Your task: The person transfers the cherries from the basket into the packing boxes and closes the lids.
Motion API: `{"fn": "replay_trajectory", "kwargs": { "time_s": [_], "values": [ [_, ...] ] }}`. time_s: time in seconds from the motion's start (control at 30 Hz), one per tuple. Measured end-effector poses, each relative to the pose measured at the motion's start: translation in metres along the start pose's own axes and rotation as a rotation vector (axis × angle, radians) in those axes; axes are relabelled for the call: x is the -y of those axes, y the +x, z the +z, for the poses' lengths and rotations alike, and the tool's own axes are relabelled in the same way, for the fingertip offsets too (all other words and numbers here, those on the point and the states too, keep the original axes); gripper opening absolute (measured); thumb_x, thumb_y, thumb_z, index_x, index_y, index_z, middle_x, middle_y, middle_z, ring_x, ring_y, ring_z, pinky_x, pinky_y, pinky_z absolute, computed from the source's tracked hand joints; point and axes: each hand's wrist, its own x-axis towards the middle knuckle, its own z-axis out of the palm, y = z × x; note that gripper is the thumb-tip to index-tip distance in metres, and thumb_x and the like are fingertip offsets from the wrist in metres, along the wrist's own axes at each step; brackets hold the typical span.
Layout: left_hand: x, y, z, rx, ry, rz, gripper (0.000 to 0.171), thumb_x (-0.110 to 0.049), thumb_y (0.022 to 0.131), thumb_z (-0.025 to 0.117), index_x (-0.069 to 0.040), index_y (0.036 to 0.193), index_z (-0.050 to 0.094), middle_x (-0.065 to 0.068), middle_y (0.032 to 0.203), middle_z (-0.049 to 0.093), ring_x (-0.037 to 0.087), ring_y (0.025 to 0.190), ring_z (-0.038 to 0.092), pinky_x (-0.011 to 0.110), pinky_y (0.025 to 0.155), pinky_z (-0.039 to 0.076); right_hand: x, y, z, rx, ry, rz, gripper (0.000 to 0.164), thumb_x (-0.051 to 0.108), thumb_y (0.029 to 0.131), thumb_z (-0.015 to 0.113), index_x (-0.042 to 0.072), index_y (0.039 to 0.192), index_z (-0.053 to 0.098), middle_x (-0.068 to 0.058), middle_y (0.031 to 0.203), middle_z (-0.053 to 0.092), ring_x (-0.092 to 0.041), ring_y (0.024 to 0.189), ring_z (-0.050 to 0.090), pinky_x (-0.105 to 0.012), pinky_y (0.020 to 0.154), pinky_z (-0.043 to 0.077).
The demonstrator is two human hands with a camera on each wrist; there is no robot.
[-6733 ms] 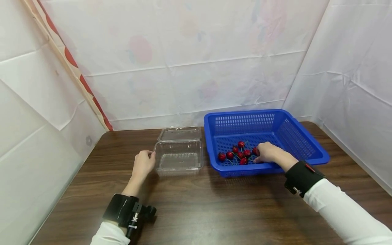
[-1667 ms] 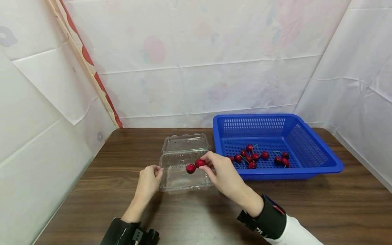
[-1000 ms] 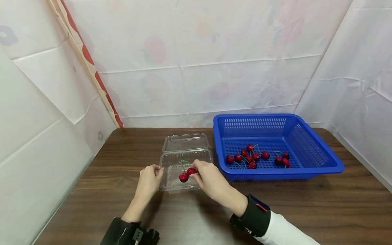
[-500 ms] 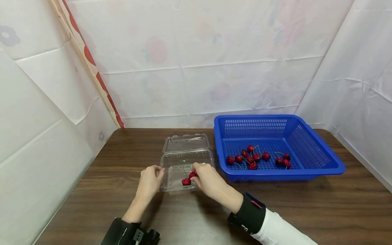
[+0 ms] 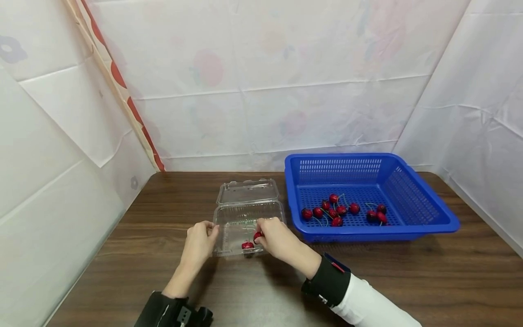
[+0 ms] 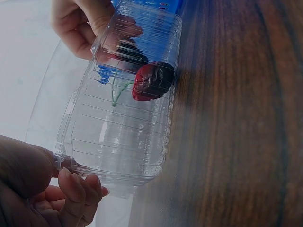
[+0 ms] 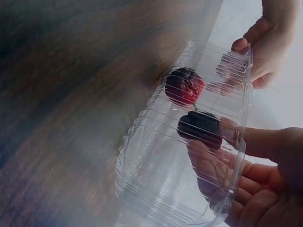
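Observation:
A clear plastic clamshell box [image 5: 229,234] stands on the table with its lid folded back. My left hand [image 5: 199,243] pinches its left rim between thumb and fingers, also seen in the left wrist view. Reaching inside from the right, my right hand [image 5: 282,240] pinches a dark red cherry [image 5: 257,236]. A second cherry [image 5: 247,245] sits low in the box beside it; through the clear wall in the left wrist view, this cherry [image 6: 153,81] shows a green stem joining toward the held one. In the right wrist view fingertips surround the held cherry [image 7: 201,128].
Right of the box stands a blue perforated basket [image 5: 372,231] with several stemmed cherries [image 5: 333,211] in a cluster and a few more [image 5: 377,215] toward its right. White patterned sheeting [image 5: 261,91] closes off the back and sides of the wooden table [image 5: 163,218].
My right hand has come from the blue basket to the clamshell box with two cherries and lowered them inside. My left hand keeps the rim; the box sits slightly nearer than before.

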Motion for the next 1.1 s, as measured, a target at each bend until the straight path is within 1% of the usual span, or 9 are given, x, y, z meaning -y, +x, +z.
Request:
{"fn": "replay_trajectory", "kwargs": {
  "time_s": [0.3,0.43,0.57,0.87,1.1],
  "values": [
    [0.001,0.0,-0.001,-0.001,-0.009,0.005,0.02,-0.003,0.085,0.052,0.015,0.087,0.058,0.007,0.056,0.056,0.008,0.037,0.044,0.021,0.036,0.037,-0.002,0.001,0.001,0.0,0.004,0.009,0.012,0.009,0.075,0.069,0.004,0.075,0.058,-0.001,0.063,0.057,-0.008,0.054,0.052,-0.021,0.048,0.04],
    [0.002,0.0,-0.001,-0.001,-0.007,0.002,0.019,-0.004,0.085,0.052,0.014,0.087,0.058,0.005,0.054,0.054,0.008,0.037,0.043,0.021,0.036,0.035,-0.002,0.001,0.001,-0.009,-0.006,0.008,0.013,0.009,0.074,0.07,0.003,0.074,0.058,-0.002,0.063,0.057,-0.009,0.055,0.053,-0.023,0.049,0.042],
    [0.001,0.0,-0.002,0.0,-0.005,0.0,0.019,-0.004,0.086,0.052,0.014,0.087,0.058,0.004,0.053,0.052,0.008,0.036,0.042,0.021,0.036,0.034,-0.001,0.0,0.001,-0.006,-0.012,0.012,0.014,0.011,0.075,0.069,0.004,0.074,0.058,0.0,0.06,0.055,-0.008,0.054,0.052,-0.021,0.047,0.041],
    [0.001,0.001,0.0,-0.01,0.004,0.001,0.018,-0.004,0.085,0.052,0.012,0.084,0.059,0.003,0.054,0.052,0.008,0.039,0.042,0.021,0.037,0.035,0.003,-0.002,-0.006,-0.006,-0.009,0.02,0.011,0.014,0.077,0.068,0.007,0.075,0.06,0.004,0.061,0.054,-0.004,0.051,0.046,-0.019,0.047,0.038],
    [0.0,0.001,0.001,-0.004,0.003,-0.012,0.018,-0.005,0.085,0.052,0.012,0.086,0.059,0.001,0.053,0.049,0.008,0.039,0.04,0.021,0.037,0.033,0.008,-0.007,-0.014,-0.037,-0.007,-0.014,0.011,0.014,0.078,0.067,0.01,0.072,0.059,0.004,0.064,0.055,-0.004,0.054,0.046,-0.018,0.048,0.038]
  ]
}}
